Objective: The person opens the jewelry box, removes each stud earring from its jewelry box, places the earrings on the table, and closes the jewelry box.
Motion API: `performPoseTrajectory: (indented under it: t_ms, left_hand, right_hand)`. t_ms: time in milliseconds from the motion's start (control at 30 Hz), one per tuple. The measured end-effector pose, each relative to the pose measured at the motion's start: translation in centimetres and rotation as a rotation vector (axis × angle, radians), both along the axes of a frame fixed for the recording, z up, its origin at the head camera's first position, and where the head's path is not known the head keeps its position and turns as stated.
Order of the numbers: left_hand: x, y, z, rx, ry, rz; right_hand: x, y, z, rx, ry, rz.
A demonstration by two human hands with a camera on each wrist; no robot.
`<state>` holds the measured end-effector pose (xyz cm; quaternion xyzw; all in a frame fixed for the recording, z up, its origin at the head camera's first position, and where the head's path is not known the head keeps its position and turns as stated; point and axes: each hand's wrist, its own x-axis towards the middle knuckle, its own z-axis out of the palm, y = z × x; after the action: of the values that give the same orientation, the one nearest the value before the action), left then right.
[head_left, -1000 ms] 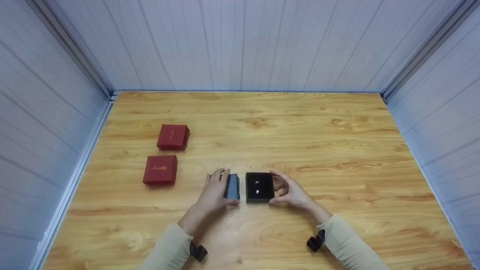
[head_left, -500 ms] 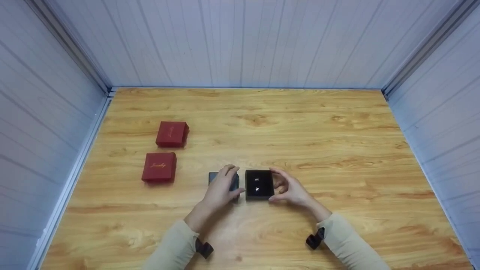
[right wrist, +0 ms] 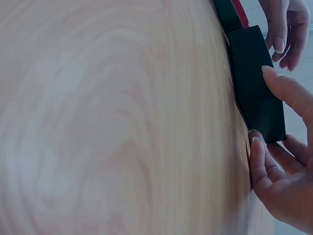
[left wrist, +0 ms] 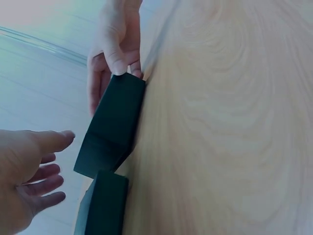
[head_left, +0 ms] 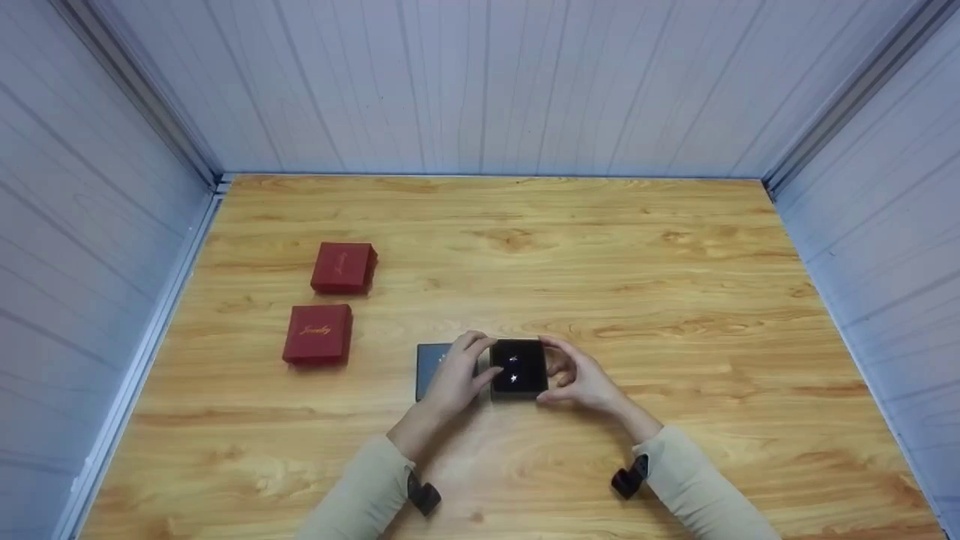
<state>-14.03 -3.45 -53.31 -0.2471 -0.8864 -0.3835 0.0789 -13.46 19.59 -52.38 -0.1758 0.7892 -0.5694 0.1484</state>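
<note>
A dark open jewelry box [head_left: 518, 390] sits on the wooden table. Two small shiny star-shaped earrings [head_left: 514, 378] lie on its black lining. My right hand [head_left: 581, 377] grips the box's right end, thumb on the near side and fingers round the far side; the right wrist view shows the thumb pressing on the dark wall [right wrist: 257, 88]. Left of the box lies its blue-grey lid [head_left: 428, 367], partly covered by my left hand [head_left: 459, 375]. That hand hovers at the box's left edge with fingers apart and nothing held, as the left wrist view shows.
Two closed red boxes with gold lettering stand on the left: the nearer red box [head_left: 317, 334] and the farther red box [head_left: 342, 268]. Pale panel walls [head_left: 480, 90] border the table at the back and both sides.
My left hand has let go of the blue-grey lid and moved right, over to the open jewelry box's left edge. My right hand keeps its grip on the box.
</note>
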Motion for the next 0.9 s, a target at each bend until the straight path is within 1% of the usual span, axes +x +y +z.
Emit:
performPoseTrajectory:
  t_ms: [133, 200, 333, 433, 700, 900]
  left_hand:
    - [-0.2, 0.6, -0.4, 0.050, 0.035, -0.033]
    - [-0.2, 0.8, -0.5, 0.058, 0.046, -0.039]
    - [-0.3, 1.1, -0.9, 0.048, 0.047, -0.035]
    - [-0.5, 1.4, -1.2, 0.044, 0.059, -0.043]
    - [-0.9, 1.9, -1.9, 0.053, 0.139, -0.080]
    - [-1.3, 2.1, -2.4, 0.008, 0.176, -0.096]
  right_hand:
    - [0.0, 0.0, 0.0, -0.008, 0.014, 0.005]
    - [-0.1, 0.0, 0.0, -0.016, 0.022, 0.009]
    - [-0.1, 0.0, 0.0, -0.015, 0.029, 0.012]
    - [-0.1, 0.0, 0.0, -0.003, 0.021, 0.007]
    - [0.0, 0.0, 0.0, 0.006, 0.008, 0.006]
    - [0.0, 0.0, 0.2, 0.018, -0.017, 0.000]
